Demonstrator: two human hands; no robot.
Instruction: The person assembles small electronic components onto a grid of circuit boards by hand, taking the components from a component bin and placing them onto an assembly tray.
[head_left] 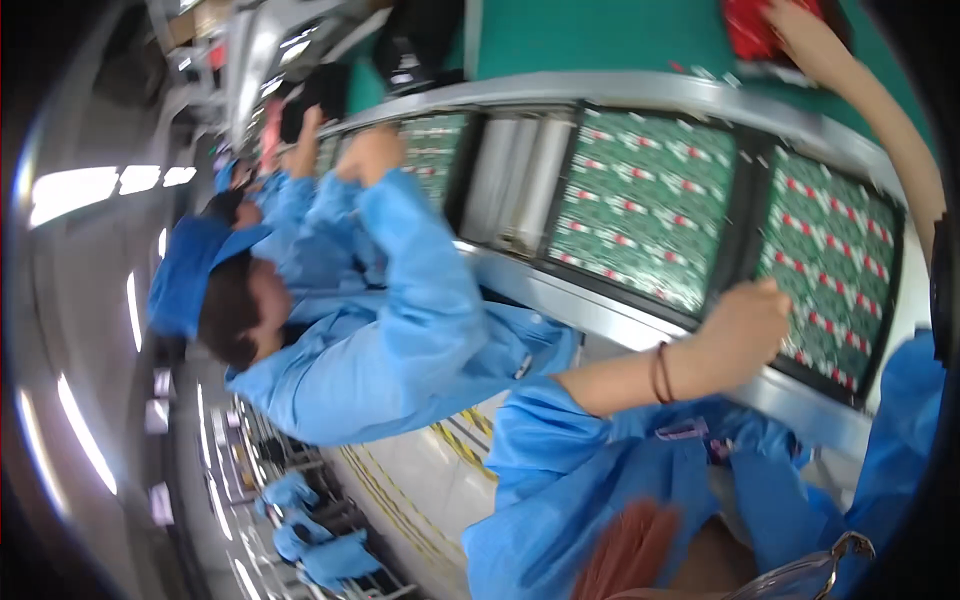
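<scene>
Your left hand [745,335] curls at the lower-left corner of the rightmost green board panel [830,262], already bearing rows of red-and-white parts [822,322]; your right hand [805,40] meets the red bag [752,32]; I cannot tell whether either grip pinches anything or any spots are unfilled

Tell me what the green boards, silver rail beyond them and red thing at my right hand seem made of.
Green boards: probably fibreglass laminate, slightly glossy, dotted with small red and white parts. Silver rail: likely bare aluminium, satin, judging by its soft grey shine. Red thing at your right hand: perhaps glossy plastic from its sheen, but blur leaves that open.
</scene>
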